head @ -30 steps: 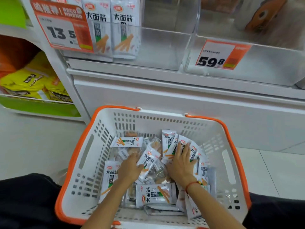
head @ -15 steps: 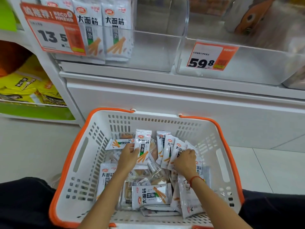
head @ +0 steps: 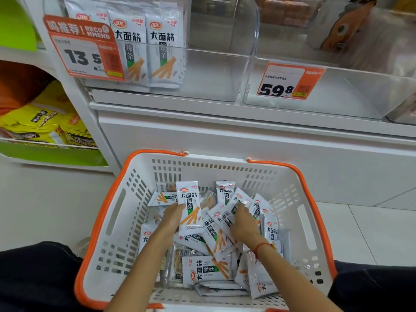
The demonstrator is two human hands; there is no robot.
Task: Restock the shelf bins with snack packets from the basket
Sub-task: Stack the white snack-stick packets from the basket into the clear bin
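A white basket with an orange rim [head: 126, 199] sits in front of me, holding several white snack packets. My left hand [head: 172, 218] grips one upright packet [head: 189, 207] by its left edge, raised above the pile. My right hand [head: 244, 221] lies on the packets at the right and holds a slanted packet [head: 221, 219] there. Above, a clear shelf bin [head: 213, 75] holds upright packets of the same kind [head: 146, 50] on its left side.
A second clear bin [head: 337, 97] with a 59.8 price tag stands to the right. A 13.5 price tag [head: 83, 48] hangs on the left bin. Yellow bags [head: 42, 122] fill a green shelf at the left. White cabinet front rises behind the basket.
My left hand has lifted one packet upright out of the pile. My right hand has curled onto the packets at the right. The view has tilted up toward the shelf.
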